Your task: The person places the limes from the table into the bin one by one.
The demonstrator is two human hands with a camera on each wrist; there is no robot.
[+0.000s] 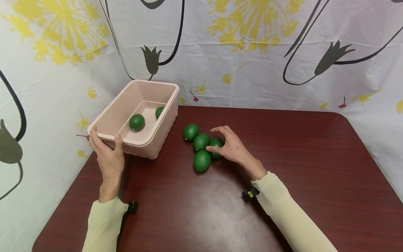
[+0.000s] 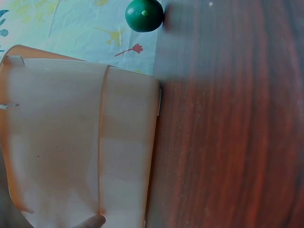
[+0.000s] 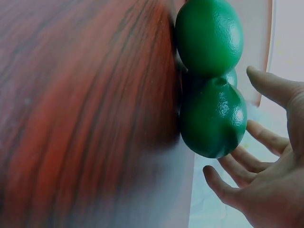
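A pale pink plastic bin (image 1: 171,117) stands at the left of the table, with two green limes (image 1: 136,122) inside. My left hand (image 1: 110,159) touches its near left corner, fingers spread against the wall and rim; in the left wrist view the thumb (image 2: 97,221) lies at the bin's outer wall. Several more limes (image 1: 202,161) lie clustered on the table right of the bin. Over the rightmost lime (image 1: 217,147) my right hand (image 1: 233,145) reaches, thumb and fingers spread apart around it. In the right wrist view a gap shows between the thumb and that lime (image 3: 213,118).
The dark red wooden table (image 1: 299,157) extends to the right and toward the front. A white cloth (image 1: 252,80) with yellow and grey flower prints hangs behind the table and along its left side. Each wrist wears a small black device (image 1: 251,193).
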